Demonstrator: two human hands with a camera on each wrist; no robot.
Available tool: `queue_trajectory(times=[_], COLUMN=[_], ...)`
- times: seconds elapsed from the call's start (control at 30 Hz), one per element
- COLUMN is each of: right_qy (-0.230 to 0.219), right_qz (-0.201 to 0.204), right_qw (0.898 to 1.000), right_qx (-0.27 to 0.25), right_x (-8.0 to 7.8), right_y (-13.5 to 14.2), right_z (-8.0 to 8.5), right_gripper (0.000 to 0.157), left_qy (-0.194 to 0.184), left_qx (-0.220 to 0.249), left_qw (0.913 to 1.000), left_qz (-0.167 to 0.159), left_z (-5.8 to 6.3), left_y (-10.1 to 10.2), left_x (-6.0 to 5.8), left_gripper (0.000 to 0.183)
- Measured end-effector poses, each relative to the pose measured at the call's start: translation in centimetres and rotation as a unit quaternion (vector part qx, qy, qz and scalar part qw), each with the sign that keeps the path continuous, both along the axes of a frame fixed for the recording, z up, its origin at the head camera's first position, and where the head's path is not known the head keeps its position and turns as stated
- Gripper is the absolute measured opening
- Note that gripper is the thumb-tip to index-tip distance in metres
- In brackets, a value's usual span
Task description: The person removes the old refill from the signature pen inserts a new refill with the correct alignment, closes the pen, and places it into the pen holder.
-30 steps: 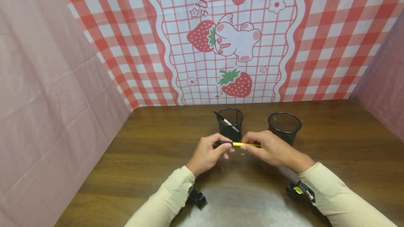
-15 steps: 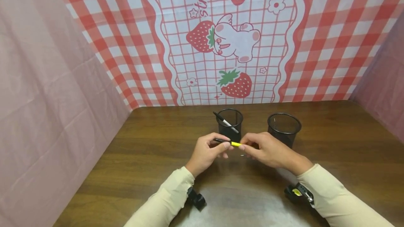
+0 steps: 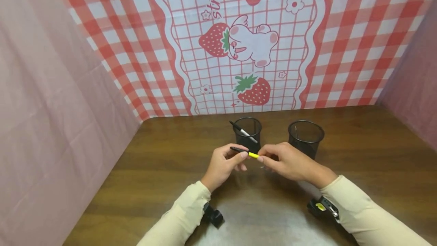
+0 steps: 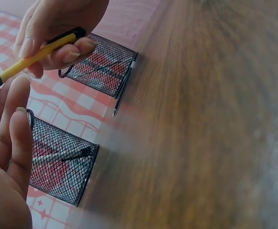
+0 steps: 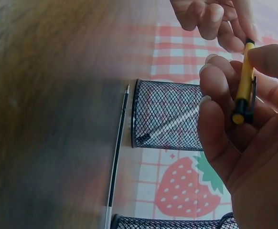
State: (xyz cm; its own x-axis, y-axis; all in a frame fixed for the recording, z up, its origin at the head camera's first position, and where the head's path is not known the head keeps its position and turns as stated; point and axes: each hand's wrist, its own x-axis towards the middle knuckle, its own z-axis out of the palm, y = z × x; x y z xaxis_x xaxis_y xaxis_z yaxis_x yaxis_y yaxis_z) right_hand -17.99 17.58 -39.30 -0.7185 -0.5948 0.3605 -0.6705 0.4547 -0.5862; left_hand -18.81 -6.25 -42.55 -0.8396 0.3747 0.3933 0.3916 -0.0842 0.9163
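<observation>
Between both hands is a yellow and black pen. My left hand pinches its black end between thumb and fingers. The right hand grips the yellow barrel, whose clip end points into the palm in the right wrist view. On the table below the hands lies a thin black ink refill with a clear end; only a small bit of it shows in the head view. Just behind the hands stands a black mesh pen cup, with a white pen with a black end leaning inside.
A second black mesh cup stands to the right, partly behind the right hand; a thin item shows inside it. The brown wooden table ends at a red checked cloth at the back. Pink cloth hangs at the left.
The pen has tilted, its black end now higher than its yellow part. Its far yellow end, visible a second ago, is now hidden by the right fingers. Both hands stay almost in place.
</observation>
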Motion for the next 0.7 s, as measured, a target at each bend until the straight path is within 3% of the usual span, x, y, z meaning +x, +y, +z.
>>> queue_trajectory(times=[0.7], right_qy=[-0.021], right_qz=[0.001], right_qw=[1.0], right_qx=[0.016], right_x=[-0.13], right_y=[-0.24], right_z=[-0.11], right_gripper=[0.004], left_qy=[0.013], left_qx=[0.019], left_qw=[0.9982], left_qz=[0.055], left_z=[0.49], left_y=[-0.29], left_x=[-0.43], left_gripper=[0.02])
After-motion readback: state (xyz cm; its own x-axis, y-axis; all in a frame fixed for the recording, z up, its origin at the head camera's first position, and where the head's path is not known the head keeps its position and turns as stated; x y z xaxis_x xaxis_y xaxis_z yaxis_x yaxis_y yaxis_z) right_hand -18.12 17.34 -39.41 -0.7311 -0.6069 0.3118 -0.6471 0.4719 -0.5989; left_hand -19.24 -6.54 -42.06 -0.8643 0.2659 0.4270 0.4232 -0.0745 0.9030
